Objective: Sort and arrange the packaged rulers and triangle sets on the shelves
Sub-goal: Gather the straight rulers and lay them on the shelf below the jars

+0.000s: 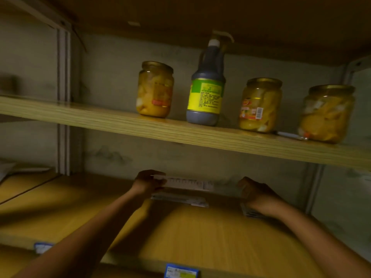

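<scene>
**Figure: Ruler packs being set at the back of a lower shelf, task at an intermediate stage**

Nearest the viewer, at 6 o'clock, a blue price tag (181,271) is fixed to the front edge of the lower shelf (200,237), with a second tag (43,247) at 7 o'clock; both forearms reach from here toward the rear wall. At centre, the left hand (147,184) pinches the left end of a packaged ruler (187,183), fingers curled round it, holding it on edge just above a flat pack (179,199) that lies on the board; the right hand (256,194), at 3 o'clock of the ruler, rests with curled fingers over another pack (251,213), though blur leaves it unclear whether it grips that pack or merely presses on it. Judged from this layout, a few packs are gathered at the back and one is in hand; final alignment appears unfinished, and no triangle set can be distinguished. The shelf surface is yellow wood-grain laminate, dimly lit; a neighbouring bay at 9 o'clock holds pale flat items (12,169), too blurred to name. Farther, at 12 to 2 o'clock, the upper shelf (100,121) carries three jars of yellow preserved fruit (154,89) and a dark sauce bottle (206,87); behind stands a stained grey wall (112,77).
</scene>
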A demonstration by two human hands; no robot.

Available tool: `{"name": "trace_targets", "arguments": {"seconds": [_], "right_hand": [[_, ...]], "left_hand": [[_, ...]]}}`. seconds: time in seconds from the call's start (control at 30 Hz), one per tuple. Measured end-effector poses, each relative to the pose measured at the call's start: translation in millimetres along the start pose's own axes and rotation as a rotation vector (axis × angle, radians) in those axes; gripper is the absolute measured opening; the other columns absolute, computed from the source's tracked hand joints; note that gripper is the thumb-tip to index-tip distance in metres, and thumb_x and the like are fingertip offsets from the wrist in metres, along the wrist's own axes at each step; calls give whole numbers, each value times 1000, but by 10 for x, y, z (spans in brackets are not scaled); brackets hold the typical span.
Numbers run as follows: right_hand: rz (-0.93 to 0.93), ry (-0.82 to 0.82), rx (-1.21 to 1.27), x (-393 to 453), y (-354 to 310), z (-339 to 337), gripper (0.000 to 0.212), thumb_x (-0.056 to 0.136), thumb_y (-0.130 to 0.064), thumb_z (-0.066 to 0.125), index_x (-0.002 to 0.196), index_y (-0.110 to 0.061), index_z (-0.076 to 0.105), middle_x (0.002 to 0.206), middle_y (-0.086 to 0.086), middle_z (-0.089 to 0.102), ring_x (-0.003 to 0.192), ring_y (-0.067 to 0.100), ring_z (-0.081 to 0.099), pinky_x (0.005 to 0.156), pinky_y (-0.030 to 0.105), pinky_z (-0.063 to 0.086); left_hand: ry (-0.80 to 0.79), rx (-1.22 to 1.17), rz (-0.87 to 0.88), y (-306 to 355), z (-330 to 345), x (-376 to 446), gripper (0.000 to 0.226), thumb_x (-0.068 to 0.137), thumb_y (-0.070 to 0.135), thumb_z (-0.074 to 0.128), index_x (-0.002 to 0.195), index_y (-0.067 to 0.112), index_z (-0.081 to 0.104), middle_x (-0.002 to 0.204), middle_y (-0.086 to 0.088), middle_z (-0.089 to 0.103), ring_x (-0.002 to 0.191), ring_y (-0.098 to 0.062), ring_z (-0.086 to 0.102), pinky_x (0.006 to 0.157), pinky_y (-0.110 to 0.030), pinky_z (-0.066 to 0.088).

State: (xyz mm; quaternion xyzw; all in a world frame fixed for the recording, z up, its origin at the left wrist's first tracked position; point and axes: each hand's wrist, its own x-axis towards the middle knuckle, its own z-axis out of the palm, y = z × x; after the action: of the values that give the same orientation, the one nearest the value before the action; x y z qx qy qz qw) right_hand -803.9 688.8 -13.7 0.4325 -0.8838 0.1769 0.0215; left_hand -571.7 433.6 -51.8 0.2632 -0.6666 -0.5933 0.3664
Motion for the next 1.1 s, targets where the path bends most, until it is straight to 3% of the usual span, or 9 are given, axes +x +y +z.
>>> {"name": "trace_targets", "arguments": {"seconds": [0.2, 0.37, 0.47, 0.67, 0.8, 0.87, 1.0, 1.1], "right_hand": [[3, -3, 59, -30, -91, 56, 45, 85, -16, 58, 125, -35, 47, 96, -11, 61, 86, 8, 62, 80, 29, 55], [45, -18, 104, -68, -66, 68, 51, 78, -10, 61, 119, -38, 47, 85, -5, 67, 66, 8, 68, 60, 25, 57], [53, -6, 80, -71, -19, 87, 46, 79, -15, 65, 117, -35, 48, 86, -5, 67, 72, 6, 67, 70, 30, 59], [44, 18, 69, -70, 28, 125, 46, 79, -15, 69, 119, -26, 51, 93, -6, 65, 82, 4, 62, 72, 24, 53], [32, 28, 45, -71, 96, 165, 44, 79, -23, 72, 116, -29, 49, 91, -10, 66, 80, -1, 61, 63, 12, 46], [20, 41, 16, -83, 116, 190, 40, 80, -27, 72, 113, -29, 50, 91, -11, 67, 80, 0, 61, 68, 16, 48], [-29, 51, -24, -126, 149, 254, 25, 87, -40, 59, 105, -26, 50, 89, -4, 66, 82, 12, 66, 79, 35, 55], [-52, 46, -46, -165, 137, 257, 20, 90, -37, 55, 107, -28, 49, 90, -4, 65, 84, 11, 64, 81, 34, 54]], "left_hand": [[44, 5, -30, -85, -219, -7, 17, 84, -8, 63, 98, 1, 67, 88, -15, 65, 61, -19, 69, 51, -26, 59], [66, 114, -45, -157, -274, 91, 16, 85, -5, 65, 100, 0, 68, 90, -17, 67, 73, -28, 67, 53, -34, 60], [93, 127, -53, -215, -258, 202, 16, 82, -4, 68, 98, 0, 70, 93, -23, 69, 73, -31, 70, 62, -44, 61], [98, 443, 51, -308, -170, 410, 8, 79, 11, 76, 86, 13, 74, 87, -10, 71, 69, -14, 67, 54, -20, 54], [-30, 742, 48, -342, -148, 526, 17, 81, 25, 73, 97, 20, 75, 98, -2, 70, 80, -12, 61, 64, -15, 46], [-70, 798, 38, -356, -144, 540, 15, 84, 29, 67, 96, 22, 75, 102, -1, 71, 82, -14, 62, 70, -22, 50], [-74, 901, 70, -337, -152, 503, 25, 87, 36, 59, 102, 21, 73, 114, -2, 68, 102, -20, 63, 89, -31, 52], [-95, 887, 60, -229, -120, 398, 28, 93, 22, 55, 115, 10, 67, 121, -9, 63, 99, -19, 63, 79, -23, 54]]}}
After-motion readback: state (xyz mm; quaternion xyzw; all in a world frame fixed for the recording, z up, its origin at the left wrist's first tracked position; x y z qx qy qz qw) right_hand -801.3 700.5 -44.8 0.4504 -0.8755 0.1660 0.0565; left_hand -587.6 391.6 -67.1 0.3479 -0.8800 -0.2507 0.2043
